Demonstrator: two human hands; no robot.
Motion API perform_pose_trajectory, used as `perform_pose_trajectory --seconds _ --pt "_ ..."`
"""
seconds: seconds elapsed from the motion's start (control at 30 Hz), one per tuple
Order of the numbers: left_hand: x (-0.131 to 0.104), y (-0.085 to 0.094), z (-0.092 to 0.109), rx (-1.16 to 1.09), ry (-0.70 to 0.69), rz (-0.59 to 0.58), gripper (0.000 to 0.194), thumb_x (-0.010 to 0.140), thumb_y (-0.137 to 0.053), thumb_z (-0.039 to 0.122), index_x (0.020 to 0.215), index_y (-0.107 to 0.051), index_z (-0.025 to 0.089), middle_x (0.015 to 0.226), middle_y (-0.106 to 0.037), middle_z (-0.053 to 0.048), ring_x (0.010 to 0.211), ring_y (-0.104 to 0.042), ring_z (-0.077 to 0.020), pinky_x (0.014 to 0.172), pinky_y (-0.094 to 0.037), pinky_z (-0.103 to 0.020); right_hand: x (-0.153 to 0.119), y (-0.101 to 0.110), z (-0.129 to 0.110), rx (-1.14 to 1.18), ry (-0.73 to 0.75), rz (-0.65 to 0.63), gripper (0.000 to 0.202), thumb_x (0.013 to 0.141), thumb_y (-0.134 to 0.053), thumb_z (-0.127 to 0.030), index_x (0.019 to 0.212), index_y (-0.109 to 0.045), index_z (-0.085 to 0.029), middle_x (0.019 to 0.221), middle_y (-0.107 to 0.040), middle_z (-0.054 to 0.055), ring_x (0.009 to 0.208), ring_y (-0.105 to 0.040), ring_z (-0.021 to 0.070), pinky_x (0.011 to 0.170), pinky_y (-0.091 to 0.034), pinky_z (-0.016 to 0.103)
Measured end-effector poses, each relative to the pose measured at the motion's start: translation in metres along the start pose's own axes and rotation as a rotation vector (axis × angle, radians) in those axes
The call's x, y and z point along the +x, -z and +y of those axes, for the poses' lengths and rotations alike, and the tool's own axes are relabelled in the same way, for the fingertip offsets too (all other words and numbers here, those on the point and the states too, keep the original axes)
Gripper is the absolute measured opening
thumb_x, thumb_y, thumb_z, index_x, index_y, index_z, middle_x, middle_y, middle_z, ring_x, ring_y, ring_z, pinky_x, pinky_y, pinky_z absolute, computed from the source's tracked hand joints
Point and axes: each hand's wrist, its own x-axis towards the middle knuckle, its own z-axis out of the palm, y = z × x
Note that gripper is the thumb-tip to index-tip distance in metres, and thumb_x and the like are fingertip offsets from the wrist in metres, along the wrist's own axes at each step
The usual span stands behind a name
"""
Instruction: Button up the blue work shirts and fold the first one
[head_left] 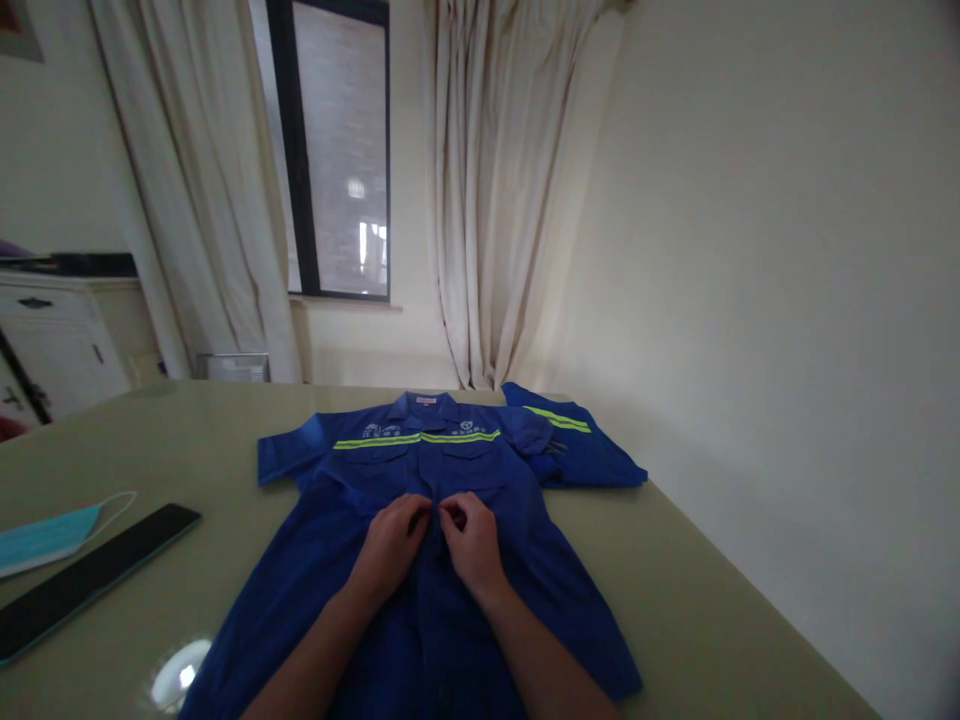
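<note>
A blue short-sleeved work shirt (pixel 315 540) lies spread face up, its collar pointing away from me. A yellow-green reflective stripe crosses its chest below white lettering. At the front placket, just under the chest pockets, my left hand (pixel 394 535) pinches the cloth with its fingers curled. My right hand (pixel 471 535) pinches the placket close beside it, thumb and forefinger together. Only a small gap separates the two sets of fingertips. Whether a button is between them is too small to tell.
Another blue garment (pixel 592 455) with the same stripe lies at the back right, partly under the shirt's sleeve. On the left of the table (pixel 247 410) are a black phone-like slab (pixel 97 575) and a light blue face mask (pixel 52 538). A wall (pixel 787 350) borders the right edge.
</note>
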Motion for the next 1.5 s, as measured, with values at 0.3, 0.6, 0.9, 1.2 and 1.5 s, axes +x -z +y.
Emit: perform_pose_trajectory --seconds 0.3,0.6,0.9,1.2,1.5 --pt "0.002 0.000 0.010 -0.186 0.182 0.071 0.028 0.090 -0.057 0.043 0.103 -0.069 0.023 0.090 -0.078 -0.003 0.085 -0.073 -0.0225 0.079 -0.054 -0.033 -0.002 0.003 -0.009 -0.128 0.021 -0.055 0.019 0.085 -0.061 -0.012 0.086 -0.078 -0.021 0.085 -0.069 0.004 0.075 -0.065 0.0178 0.071 -0.048 0.027" --pt "0.011 0.005 -0.015 -0.415 0.240 -0.075 0.030 0.080 -0.065 0.036 0.104 -0.062 0.019 0.077 -0.074 -0.001 0.074 -0.070 -0.0204 0.069 -0.051 -0.030 0.002 0.002 -0.008 -0.106 -0.003 -0.007 0.013 0.082 -0.065 -0.017 0.075 -0.075 -0.021 0.080 -0.069 0.002 0.073 -0.064 0.0166 0.070 -0.046 0.026" --pt "-0.002 0.011 0.027 0.379 0.042 -0.204 0.022 0.094 -0.051 0.015 0.107 -0.063 0.028 0.102 -0.072 -0.003 0.100 -0.066 -0.0207 0.082 -0.045 -0.029 0.013 0.000 0.007 0.121 -0.282 -0.120 0.012 0.074 -0.065 -0.023 0.068 -0.074 -0.018 0.056 -0.067 -0.001 0.050 -0.058 0.0149 0.050 -0.040 0.023" --pt "-0.007 0.000 0.011 0.367 0.104 -0.037 0.035 0.104 -0.034 0.023 0.118 -0.067 0.023 0.112 -0.072 -0.008 0.106 -0.065 -0.0229 0.093 -0.048 -0.035 0.006 -0.002 -0.001 -0.144 -0.030 -0.003 0.025 0.090 -0.055 -0.029 0.077 -0.075 -0.019 0.078 -0.073 0.005 0.073 -0.067 0.0180 0.068 -0.046 0.025" --pt "-0.045 -0.007 0.011 0.625 0.122 -0.074 0.048 0.096 -0.044 0.024 0.141 -0.060 0.025 0.155 -0.050 -0.013 0.145 -0.041 -0.0363 0.118 -0.030 -0.058 0.025 -0.018 -0.012 -0.264 -0.007 0.079 0.029 0.095 -0.056 -0.045 0.101 -0.068 -0.020 0.098 -0.068 0.008 0.092 -0.065 0.0217 0.080 -0.047 0.030"
